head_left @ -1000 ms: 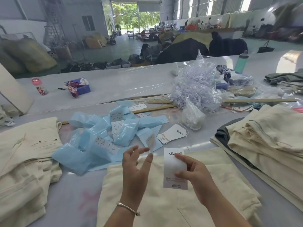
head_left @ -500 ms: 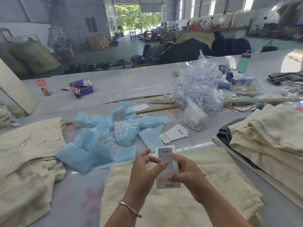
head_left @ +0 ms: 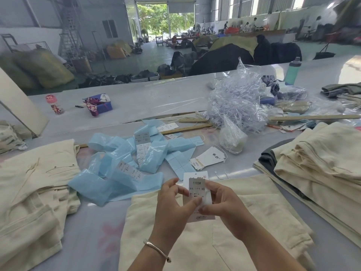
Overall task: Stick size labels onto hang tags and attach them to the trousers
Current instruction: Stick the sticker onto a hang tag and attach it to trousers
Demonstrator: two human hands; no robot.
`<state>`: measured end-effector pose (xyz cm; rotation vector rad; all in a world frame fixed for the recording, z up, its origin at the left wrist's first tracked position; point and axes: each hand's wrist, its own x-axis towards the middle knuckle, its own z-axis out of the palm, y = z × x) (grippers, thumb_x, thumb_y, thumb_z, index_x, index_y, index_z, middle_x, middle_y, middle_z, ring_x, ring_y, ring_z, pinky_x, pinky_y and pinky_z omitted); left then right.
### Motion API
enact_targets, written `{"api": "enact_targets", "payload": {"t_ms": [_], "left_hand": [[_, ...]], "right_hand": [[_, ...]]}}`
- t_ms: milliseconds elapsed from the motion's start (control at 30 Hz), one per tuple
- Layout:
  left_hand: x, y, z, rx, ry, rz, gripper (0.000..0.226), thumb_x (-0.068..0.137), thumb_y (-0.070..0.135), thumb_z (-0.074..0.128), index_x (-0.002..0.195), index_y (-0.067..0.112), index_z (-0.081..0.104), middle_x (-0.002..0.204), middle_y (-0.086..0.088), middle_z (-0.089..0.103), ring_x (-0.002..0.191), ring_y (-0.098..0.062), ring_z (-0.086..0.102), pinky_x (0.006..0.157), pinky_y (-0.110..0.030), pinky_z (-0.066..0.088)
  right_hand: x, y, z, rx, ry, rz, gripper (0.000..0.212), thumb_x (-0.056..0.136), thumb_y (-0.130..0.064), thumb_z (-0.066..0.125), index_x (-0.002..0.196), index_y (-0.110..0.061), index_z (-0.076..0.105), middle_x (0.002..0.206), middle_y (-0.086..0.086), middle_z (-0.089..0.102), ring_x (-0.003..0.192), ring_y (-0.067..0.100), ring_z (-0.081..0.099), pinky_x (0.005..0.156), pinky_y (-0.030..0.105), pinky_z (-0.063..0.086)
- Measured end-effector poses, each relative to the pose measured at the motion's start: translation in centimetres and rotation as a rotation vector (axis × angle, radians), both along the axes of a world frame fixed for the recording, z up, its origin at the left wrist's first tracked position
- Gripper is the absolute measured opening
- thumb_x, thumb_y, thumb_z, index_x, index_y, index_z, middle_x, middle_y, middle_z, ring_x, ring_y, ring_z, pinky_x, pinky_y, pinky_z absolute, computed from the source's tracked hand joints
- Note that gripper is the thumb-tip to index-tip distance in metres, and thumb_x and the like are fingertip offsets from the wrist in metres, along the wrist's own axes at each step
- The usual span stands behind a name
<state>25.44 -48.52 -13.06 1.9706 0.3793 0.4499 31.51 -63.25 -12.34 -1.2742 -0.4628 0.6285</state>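
Cream folded trousers lay at the left edge of the grey table, a bare strip of table between them and the middle pair. Crumpled pale blue backing strips sat right of them, some size stickers left on, print too small to read beyond "1103". Left hand, silver bangle on wrist, pinched the white rectangular hang tag by its left side, thumb pressing across the grey size label that read "1103#" and "XS". Right hand gripped the tag's right side, fingers curled round its edge. Tag was held upright above the cream trousers spread at centre front. Beyond it lay loose white hang tags with black characters, unreadable, then a clear bag of plastic tag loops and wooden rulers. A stack of cream folded trousers filled the right edge, near the right forearm.
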Motion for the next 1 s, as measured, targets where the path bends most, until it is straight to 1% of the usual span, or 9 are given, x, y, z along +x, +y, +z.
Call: {"api": "enact_targets", "payload": {"t_ms": [167,267,333,400,500,633,733,867,1000], "left_hand": [[-0.2,-0.2,0.2,0.079,0.038,0.036,0.034,0.066,0.037,0.086,0.075,0.025,0.056,0.128,0.011,0.045,0.122,-0.005,0.044,0.091,-0.017,0.029],[-0.3,-0.3,0.0,0.097,0.037,0.037,0.038,0.064,0.04,0.086,0.08,0.03,0.053,0.118,0.017,0.045,0.11,-0.008,0.052,0.081,-0.016,0.036],[-0.4,-0.3,0.1,0.069,0.02,0.021,0.046,0.064,0.042,0.086,0.092,0.041,0.05,0.113,0.02,0.044,0.099,-0.007,0.056,0.073,-0.013,0.043],[-0.6,0.1,0.6,0.008,0.057,-0.005,0.072,0.063,0.047,0.086,0.118,0.057,0.041,0.117,0.023,0.04,0.095,0.002,0.055,0.067,-0.008,0.046],[-0.8,0.8,1.0,-0.129,0.085,-0.059,0.101,0.065,0.04,0.088,0.142,0.054,0.024,0.106,0.017,0.058,0.083,-0.002,0.065,0.064,-0.008,0.048],[-1.0,0.5,0.4,-0.362,-0.025,-0.106,0.088,0.076,0.009,0.081,0.138,0.045,0.03,0.088,0.01,0.073,0.081,-0.009,0.071,0.063,-0.02,0.055],[-1.1,0.6,0.2,-0.347,-0.082,-0.089,0.083,0.076,0.01,0.081,0.133,0.049,0.035,0.09,0.001,0.073,0.083,-0.017,0.071,0.068,-0.026,0.058],[-1.0,0.5,-0.1,-0.389,-0.126,-0.103,0.08,0.078,0.003,0.077,0.135,0.044,0.038,0.091,-0.02,0.068,0.082,-0.027,0.069,0.072,-0.036,0.06],[-0.8,0.5,-0.3,-0.407,-0.145,-0.112,0.069,0.082,0.005,0.075,0.132,0.039,0.042,0.08,-0.013,0.07,0.076,-0.019,0.068,0.067,-0.027,0.056]], "right_hand": [[-0.4,0.2,0.2,-0.018,-0.042,-0.013,0.061,0.067,0.014,0.066,0.123,-0.008,0.062,0.106,0.02,0.069,0.095,0.024,0.065,0.085,0.042,0.055],[-0.7,0.7,0.0,0.005,-0.067,-0.031,0.059,0.074,0.027,0.055,0.116,-0.013,0.067,0.102,0.019,0.07,0.093,0.023,0.068,0.079,0.039,0.057],[-0.7,1.0,-0.2,0.033,-0.052,-0.041,0.063,0.075,0.03,0.048,0.114,-0.014,0.068,0.102,0.019,0.071,0.095,0.028,0.068,0.077,0.04,0.058],[-0.8,1.2,-0.4,0.074,-0.039,-0.025,0.064,0.074,0.03,0.047,0.116,-0.014,0.067,0.106,0.02,0.07,0.1,0.034,0.068,0.079,0.045,0.058],[-1.0,1.8,-0.5,0.093,-0.049,-0.019,0.064,0.07,0.018,0.057,0.115,-0.026,0.069,0.106,0.016,0.071,0.099,0.031,0.069,0.079,0.038,0.057],[-1.0,2.5,-0.7,0.147,0.041,-0.031,0.061,0.062,0.011,0.06,0.116,-0.015,0.068,0.107,0.02,0.07,0.098,0.032,0.068,0.079,0.032,0.055],[-0.9,2.9,-0.5,0.189,0.11,-0.061,0.052,0.061,0.006,0.067,0.11,-0.007,0.07,0.104,0.024,0.07,0.093,0.031,0.068,0.08,0.031,0.055],[-0.8,3.4,0.0,0.152,0.173,-0.214,0.031,0.064,0.0,0.074,0.093,-0.01,0.077,0.089,0.017,0.073,0.078,0.022,0.068,0.067,0.022,0.054],[-0.5,3.7,0.3,0.109,0.22,-0.33,0.036,0.065,0.003,0.077,0.099,-0.008,0.073,0.088,0.017,0.074,0.074,0.021,0.069,0.061,0.024,0.055]]}}
